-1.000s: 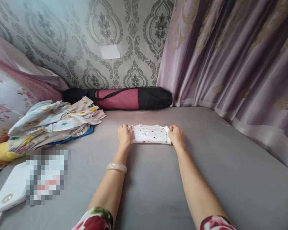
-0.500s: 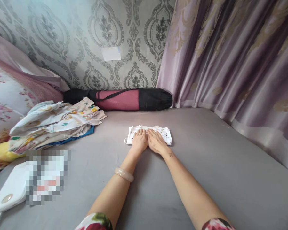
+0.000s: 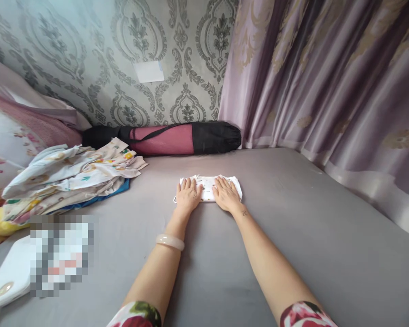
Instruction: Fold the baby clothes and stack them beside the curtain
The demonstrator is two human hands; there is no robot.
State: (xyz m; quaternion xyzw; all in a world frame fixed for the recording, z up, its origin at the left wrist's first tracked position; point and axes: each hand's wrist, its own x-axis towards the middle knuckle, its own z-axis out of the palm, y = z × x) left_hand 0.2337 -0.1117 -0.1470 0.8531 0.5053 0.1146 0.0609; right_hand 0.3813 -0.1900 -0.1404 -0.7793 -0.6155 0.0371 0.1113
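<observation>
A small folded white cloth (image 3: 207,190) with a scattered print lies flat on the grey bed sheet (image 3: 211,272). My left hand (image 3: 188,194) rests palm down on its left part, fingers stretched out, and a pale bangle circles that wrist. On the cloth's right part lies my right hand (image 3: 226,193), also flat with its fingers extended. A strip of the cloth shows between the two hands. A short loop of cord or fabric sticks out at its lower left corner. Both palms are hidden against the fabric.
At the left lies a heap of printed clothes (image 3: 71,177). A rolled maroon and black mat bag (image 3: 163,140) lies along the wall, beside the purple curtain (image 3: 272,91). Near the front left is a white device (image 3: 13,268) next to a blurred-out patch.
My hands have moved apart, from side by side at the cloth's middle toward its two ends. The view has shifted slightly.
</observation>
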